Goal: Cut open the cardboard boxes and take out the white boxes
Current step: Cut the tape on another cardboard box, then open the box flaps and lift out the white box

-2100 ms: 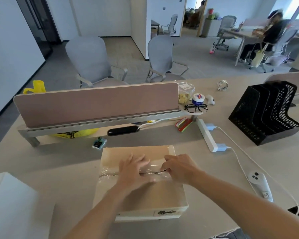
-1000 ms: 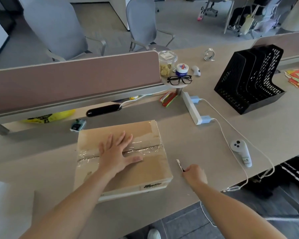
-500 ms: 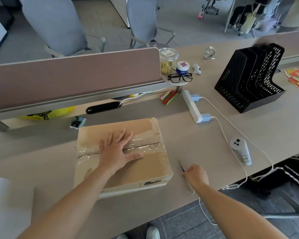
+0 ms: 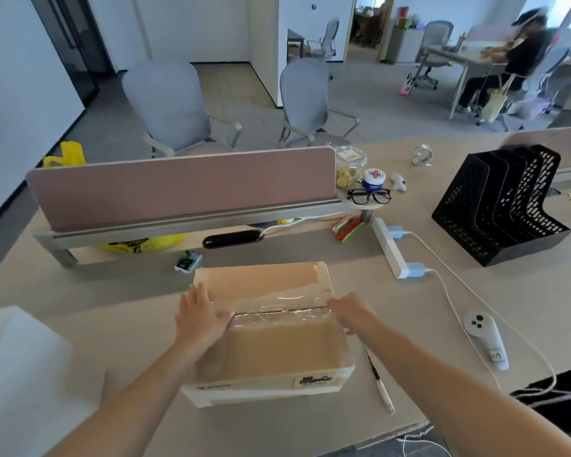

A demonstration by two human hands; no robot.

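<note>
Cardboard box: left hand presses flat, grip open; right hand grip unclear.

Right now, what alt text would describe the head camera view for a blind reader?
A person's left hand and right hand sit at opposite ends of the taped seam of a cardboard box on a desk; a pen-like cutter lies beside it.
</note>
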